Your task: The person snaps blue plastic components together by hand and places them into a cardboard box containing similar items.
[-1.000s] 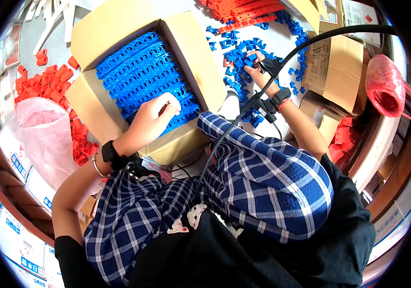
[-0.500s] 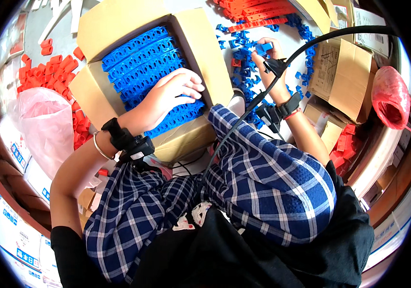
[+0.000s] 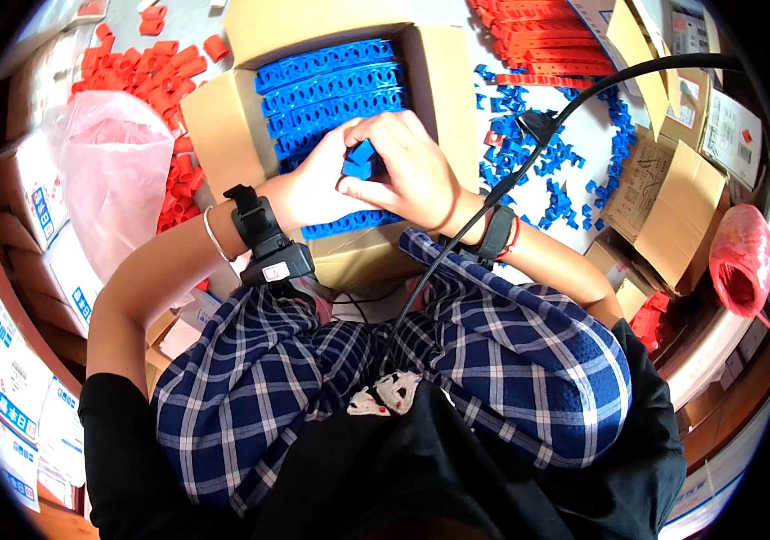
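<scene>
I observe the right hand (image 3: 410, 169) curled, thumb and fingers around a small blue clip (image 3: 360, 160) above the open carton (image 3: 453, 99), the left hand (image 3: 315, 186) adjoining at left, its grip indeterminable, and judge the clip light, stiff, best pinched by its flat sides.

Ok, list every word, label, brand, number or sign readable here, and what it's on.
I won't copy print, only place it:
White cartons, left: bold blue lettering and symbols; smaller lines too small to read.
White label, left wrist: short mark, unclear.
Brown carton, right: faint print, unreadable.
White box, upper right: red diamond; print too small.
Held blue pieces: none visible.
</scene>
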`<state>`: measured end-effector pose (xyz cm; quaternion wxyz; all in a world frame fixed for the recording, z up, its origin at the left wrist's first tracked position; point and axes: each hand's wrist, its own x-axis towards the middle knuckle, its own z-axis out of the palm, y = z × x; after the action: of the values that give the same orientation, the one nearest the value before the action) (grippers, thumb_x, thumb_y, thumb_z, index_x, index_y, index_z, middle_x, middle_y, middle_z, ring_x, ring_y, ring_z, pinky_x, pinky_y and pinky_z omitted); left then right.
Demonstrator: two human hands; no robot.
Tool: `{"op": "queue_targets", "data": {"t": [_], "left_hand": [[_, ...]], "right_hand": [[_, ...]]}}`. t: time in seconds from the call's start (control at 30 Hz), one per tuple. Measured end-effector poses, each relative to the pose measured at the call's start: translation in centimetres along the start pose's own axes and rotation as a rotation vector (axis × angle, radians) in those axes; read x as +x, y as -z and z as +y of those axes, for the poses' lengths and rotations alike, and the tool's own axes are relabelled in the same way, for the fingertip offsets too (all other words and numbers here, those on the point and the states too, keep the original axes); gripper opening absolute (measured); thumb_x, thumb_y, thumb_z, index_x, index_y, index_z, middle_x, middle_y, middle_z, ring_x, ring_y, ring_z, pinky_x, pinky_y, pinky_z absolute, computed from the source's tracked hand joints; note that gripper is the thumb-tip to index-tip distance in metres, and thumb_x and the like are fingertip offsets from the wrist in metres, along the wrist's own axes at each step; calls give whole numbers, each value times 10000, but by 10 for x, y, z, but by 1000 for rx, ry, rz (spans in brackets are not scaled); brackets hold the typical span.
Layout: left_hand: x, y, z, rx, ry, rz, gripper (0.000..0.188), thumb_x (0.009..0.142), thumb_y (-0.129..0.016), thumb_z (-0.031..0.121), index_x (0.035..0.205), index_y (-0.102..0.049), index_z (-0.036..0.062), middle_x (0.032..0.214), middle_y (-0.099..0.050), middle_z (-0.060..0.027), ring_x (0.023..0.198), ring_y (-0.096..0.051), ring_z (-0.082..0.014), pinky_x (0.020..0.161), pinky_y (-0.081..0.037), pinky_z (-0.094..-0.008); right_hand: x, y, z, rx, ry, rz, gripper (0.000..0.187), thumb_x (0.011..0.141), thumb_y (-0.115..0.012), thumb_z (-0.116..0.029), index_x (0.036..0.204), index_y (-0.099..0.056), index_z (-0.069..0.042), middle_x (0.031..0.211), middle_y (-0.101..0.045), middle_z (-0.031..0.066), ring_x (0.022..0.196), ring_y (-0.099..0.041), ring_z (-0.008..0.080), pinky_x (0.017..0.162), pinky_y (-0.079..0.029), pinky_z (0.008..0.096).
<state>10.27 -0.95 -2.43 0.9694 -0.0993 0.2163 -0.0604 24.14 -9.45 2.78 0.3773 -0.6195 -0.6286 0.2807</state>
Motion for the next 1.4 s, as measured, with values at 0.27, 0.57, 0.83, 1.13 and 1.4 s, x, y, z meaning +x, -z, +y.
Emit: {"op": "queue_targets", "data": {"t": [0.27,0.57,0.83,1.13,1.4], "left_hand": [[-9,-7,5,305,-42,253,268,1028,-368,355,1002,-533,146,869,-515,-9,718,-491,-136,633,-418,-281],[-20,-20,2,687,-151,376,429,1051,-283,447,1040,-555,115,838,-558,-2,635,-487,-91,545,-381,-213],[-24,-22,37,1140,-265,336,254,1026,-466,330,1025,-568,97,835,-534,19,726,-502,-45,609,-410,-193],[-17,-7,45,1527,-591,379,194,987,-559,268,1018,-586,78,783,-596,-4,713,-560,-79,632,-456,-243],[-23,-8,40,1497,-515,366,160,1009,-516,249,1056,-559,102,864,-559,17,696,-491,-52,600,-400,-187]], "right_hand": [[-2,3,4,107,-62,-71,295,787,-721,-145,1042,-600,-58,860,-573,101,807,-536,282,759,-452,365],[0,-6,10,72,-103,-8,181,784,-714,-117,932,-628,-58,750,-605,64,720,-551,249,699,-465,349],[6,-12,24,334,-354,156,191,833,-721,-106,973,-618,-24,817,-632,33,694,-580,96,636,-492,237],[16,-10,24,846,-733,114,289,873,-707,-162,1060,-550,-8,864,-639,54,764,-623,117,685,-515,240],[12,-19,28,884,-688,123,322,852,-676,-52,1139,-537,-3,990,-615,60,867,-601,111,785,-503,237]]}}
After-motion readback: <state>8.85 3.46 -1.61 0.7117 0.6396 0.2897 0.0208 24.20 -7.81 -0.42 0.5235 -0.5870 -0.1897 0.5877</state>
